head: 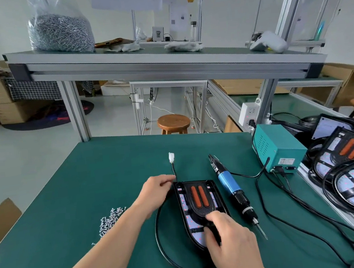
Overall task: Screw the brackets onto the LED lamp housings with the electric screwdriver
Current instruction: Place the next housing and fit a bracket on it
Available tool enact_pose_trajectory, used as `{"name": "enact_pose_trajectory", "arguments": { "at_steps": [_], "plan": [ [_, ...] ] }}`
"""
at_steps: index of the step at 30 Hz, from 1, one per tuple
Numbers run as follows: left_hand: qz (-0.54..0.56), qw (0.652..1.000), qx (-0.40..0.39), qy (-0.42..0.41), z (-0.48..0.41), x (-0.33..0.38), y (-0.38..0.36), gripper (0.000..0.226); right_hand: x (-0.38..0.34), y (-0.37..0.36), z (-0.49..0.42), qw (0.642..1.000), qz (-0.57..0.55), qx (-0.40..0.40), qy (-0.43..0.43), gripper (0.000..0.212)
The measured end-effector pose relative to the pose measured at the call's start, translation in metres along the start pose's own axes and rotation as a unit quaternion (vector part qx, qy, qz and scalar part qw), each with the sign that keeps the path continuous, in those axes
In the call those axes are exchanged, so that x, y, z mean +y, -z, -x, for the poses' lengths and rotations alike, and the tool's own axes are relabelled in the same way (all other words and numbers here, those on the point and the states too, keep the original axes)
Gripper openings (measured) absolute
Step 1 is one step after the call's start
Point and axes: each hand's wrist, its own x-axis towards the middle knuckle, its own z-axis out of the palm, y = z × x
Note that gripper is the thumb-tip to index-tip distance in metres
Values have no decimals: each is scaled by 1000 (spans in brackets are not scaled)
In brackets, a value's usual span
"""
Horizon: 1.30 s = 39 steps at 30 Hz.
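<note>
A person works at a green-matted assembly table [85,177], both bare hands on a black, D-shaped plastic LED lamp housing [216,197] with two orange strips along its middle. The lamp housing lies flat on the mat in front of the person, rounded end nearest them.

The left hand [155,192] curls its fingers round the housing's far left corner, where a black cable [160,239] leaves and loops across the mat. Another black lead runs away from that corner to a white plastic connector [171,157].

The right hand [229,239] sits over the rounded near end, with thumb and forefinger bent and pinching a small black part [212,229] on the housing. The hand hides most of it, so its shape cannot be told.

The blue-and-black electric screwdriver [230,184] lies on the mat just to the right of the housing, untouched, its bit pointing toward the person. Its cord leads to a teal metal power box [279,147] at the table's right edge.

A loose heap of silver screws [112,219] sits on the mat to the left, beside the left forearm. More black lamp housings [347,160] are stacked on the right, beyond the power box. A clear plastic bag of screws [60,30] stands on the overhead shelf, and a round wooden stool [174,122] stands on the floor beyond the table.
</note>
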Motion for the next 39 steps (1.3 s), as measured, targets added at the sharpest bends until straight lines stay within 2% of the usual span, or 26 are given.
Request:
{"name": "enact_pose_trajectory", "arguments": {
  "at_steps": [1, 3, 5, 7, 9, 11, 14, 17, 20, 22, 26, 29, 31, 34, 35, 37, 39],
  "plan": [
    [6, 1000, 2, 8, 3, -4, 1, 38, 0, 0, 0, 1000, -1, 3, 4, 31],
    [-17, 997, 67, 22, 10, -10, 6, 38, 2, 0, 0, 1000, -2, 10, 11, 34],
    [-139, 983, 112, 34, 21, -16, 11, 40, 4, 0, 1, 1000, -4, 9, 11, 37],
    [-279, 956, 82, 40, 41, -19, 12, 52, 4, 1, 0, 1000, -3, 4, 11, 38],
    [-329, 943, 41, 26, 58, -19, 8, 46, 2, 0, -1, 1000, -4, 1, 15, 38],
    [-314, 949, 38, -13, 62, -20, 2, 38, 1, -1, -2, 1000, -7, -1, 22, 31],
    [-240, 963, 106, -55, 56, -16, -6, 26, -1, -5, -5, 999, -31, -24, 9, 20],
    [-108, 981, 161, -22, 46, -14, -8, 13, -5, -6, -5, 998, -38, -47, 4, 23],
    [66, 988, 137, 33, 48, -12, -10, 23, -4, -6, -4, 998, -34, -52, 2, 23],
    [118, 987, 110, 10, 63, -10, -21, 28, -1, -6, -4, 998, -38, -46, 2, 22],
    [49, 992, 92, -77, 90, -7, -39, 58, 3, -4, -8, 997, -36, -63, 8, 22],
    [24, 993, 92, -72, 88, -5, -40, 69, 4, 5, -17, 993, -82, -90, 9, 18],
    [17, 993, 92, -73, 89, -7, -39, 73, 11, 13, -34, 989, -122, -76, -27, 27],
    [-4, 991, 98, -94, 89, -10, -40, 58, 39, 20, -73, 995, -47, 12, -91, 22],
    [-12, 990, 99, -99, 88, -11, -40, 53, 50, 21, -86, 993, 0, 11, -116, 26],
    [-24, 989, 97, -106, 86, -13, -41, 47, 68, 17, -108, 982, 79, -60, -162, 49],
    [-34, 987, 102, -123, 86, -12, -42, 45, 77, 6, -121, 965, 128, -133, -185, 63]
  ]
}}
